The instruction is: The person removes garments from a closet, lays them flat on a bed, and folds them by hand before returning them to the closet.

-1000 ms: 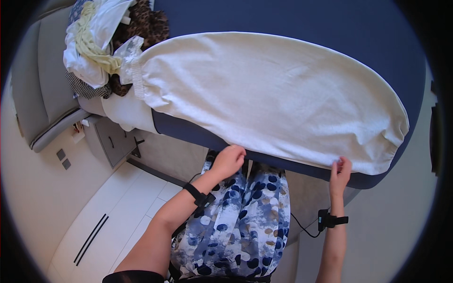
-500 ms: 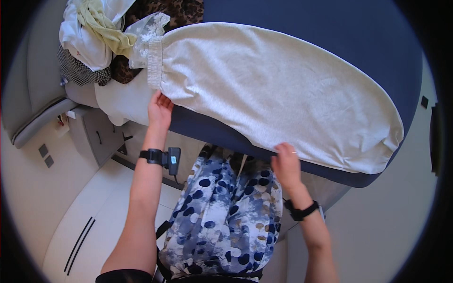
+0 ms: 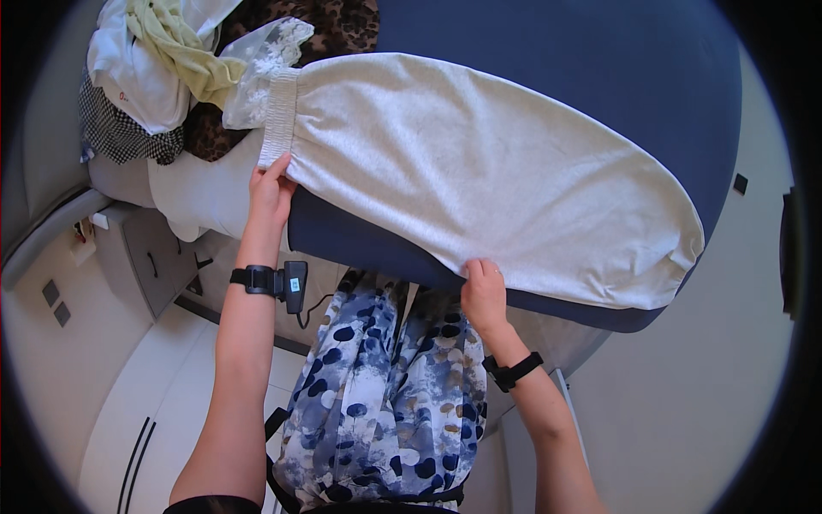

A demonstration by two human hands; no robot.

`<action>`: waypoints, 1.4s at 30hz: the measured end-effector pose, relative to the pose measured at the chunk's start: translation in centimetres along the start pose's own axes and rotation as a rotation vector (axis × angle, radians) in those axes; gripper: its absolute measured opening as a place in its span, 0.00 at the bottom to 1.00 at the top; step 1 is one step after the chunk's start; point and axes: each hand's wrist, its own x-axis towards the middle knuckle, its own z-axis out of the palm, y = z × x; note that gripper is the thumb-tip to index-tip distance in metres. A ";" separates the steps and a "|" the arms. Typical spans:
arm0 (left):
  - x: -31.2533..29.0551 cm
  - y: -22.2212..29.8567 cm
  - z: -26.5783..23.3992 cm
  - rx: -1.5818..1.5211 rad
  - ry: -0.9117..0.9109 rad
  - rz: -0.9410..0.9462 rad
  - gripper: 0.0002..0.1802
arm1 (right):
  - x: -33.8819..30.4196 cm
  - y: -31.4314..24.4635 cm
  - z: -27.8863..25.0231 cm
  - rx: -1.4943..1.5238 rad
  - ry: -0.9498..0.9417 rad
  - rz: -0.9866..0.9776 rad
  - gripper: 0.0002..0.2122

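Observation:
A pair of pale grey pants [image 3: 479, 171], apparently doubled lengthwise, lies flat across the dark blue bed sheet [image 3: 556, 43]. Its ribbed elastic waistband [image 3: 280, 111] is at the left, and the other end is slightly gathered at the right. My left hand [image 3: 272, 193] is closed on the near corner of the waistband, thumb on top. Farther right, my right hand [image 3: 484, 293] pinches the near edge of the pants, its fingers curled at the cloth. Small creases run over the fabric near the waistband and at the right end.
Heaped clothes lie at the far left: a white garment [image 3: 137, 77], a yellow-green one [image 3: 184, 51], a sheer lace piece [image 3: 265, 64] and a leopard-print one [image 3: 334, 26]. A grey bedside cabinet [image 3: 154, 257] stands left of the bed.
My left hand has closed on the waistband corner. My right hand has moved left and come down onto the near edge, pinching it. The whole view has shifted slightly.

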 end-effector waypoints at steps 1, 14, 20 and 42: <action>-0.1 0.0 -0.2 0.006 -0.032 -0.005 0.15 | 0.6 -1.1 -0.4 0.067 0.095 -0.027 0.11; -18.7 2.2 13.6 0.326 -0.505 0.099 0.49 | 2.5 -2.7 0.8 0.536 0.085 0.056 0.23; -21.7 -4.5 19.5 0.720 -1.250 0.291 0.35 | 0.0 -0.2 4.0 0.963 0.095 0.298 0.16; 0.8 -5.4 27.0 1.779 -0.704 1.038 0.07 | 0.9 0.6 4.0 1.271 0.032 0.539 0.07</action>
